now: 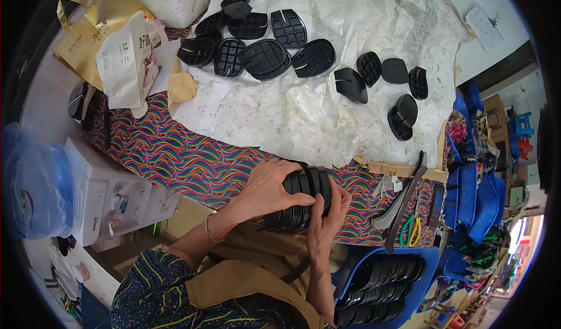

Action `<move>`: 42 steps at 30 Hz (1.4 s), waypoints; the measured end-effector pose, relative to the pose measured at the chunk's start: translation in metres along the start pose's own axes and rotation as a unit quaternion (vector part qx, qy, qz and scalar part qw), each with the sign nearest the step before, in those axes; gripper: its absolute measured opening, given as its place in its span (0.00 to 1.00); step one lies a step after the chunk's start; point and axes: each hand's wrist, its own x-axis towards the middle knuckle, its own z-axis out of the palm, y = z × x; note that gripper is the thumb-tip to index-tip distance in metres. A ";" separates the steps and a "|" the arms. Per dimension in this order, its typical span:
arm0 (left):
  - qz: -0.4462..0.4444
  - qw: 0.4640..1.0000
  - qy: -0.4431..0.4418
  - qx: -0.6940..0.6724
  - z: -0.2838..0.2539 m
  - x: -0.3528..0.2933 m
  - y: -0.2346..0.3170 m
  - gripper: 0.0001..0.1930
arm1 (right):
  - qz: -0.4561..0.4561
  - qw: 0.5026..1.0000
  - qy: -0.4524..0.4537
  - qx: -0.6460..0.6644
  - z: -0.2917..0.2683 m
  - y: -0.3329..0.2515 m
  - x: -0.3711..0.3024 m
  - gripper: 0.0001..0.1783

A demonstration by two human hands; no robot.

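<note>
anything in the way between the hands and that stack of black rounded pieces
Nothing visible is: the bare left hand and bare right hand both touch the stack of black rounded pieces directly, with no tool or cloth seen between.

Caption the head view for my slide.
Left hand and right hand grip stacked black pieces at the near edge of a patterned cloth, white sheet beyond.

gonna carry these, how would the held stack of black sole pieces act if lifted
The stack of black sole pieces might slip apart, being separate slabs steadied by the left hand and right hand. Each probably feels stiff, as thick edges hold their curve. They may be light for their size if hollowed like the loose grid-backed pieces.
</note>
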 end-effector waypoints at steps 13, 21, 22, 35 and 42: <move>-0.019 0.999 -0.022 -0.023 -0.001 0.001 0.004 0.33 | -0.013 0.999 -0.028 0.028 -0.010 -0.002 0.006 0.23; 0.017 0.997 -0.061 -0.040 -0.007 0.008 0.011 0.31 | -0.033 0.997 -0.010 0.064 -0.006 0.011 0.005 0.22; 0.015 0.997 -0.067 -0.042 -0.006 0.008 0.010 0.31 | -0.031 0.998 0.000 0.059 -0.005 0.010 0.004 0.22; 0.016 0.996 -0.074 -0.047 -0.004 0.008 0.003 0.32 | 0.020 0.990 -0.040 0.136 -0.009 0.018 0.013 0.20; -0.002 0.994 -0.049 -0.093 -0.001 0.007 0.000 0.30 | 0.082 0.980 -0.106 0.149 -0.030 0.012 0.020 0.23</move>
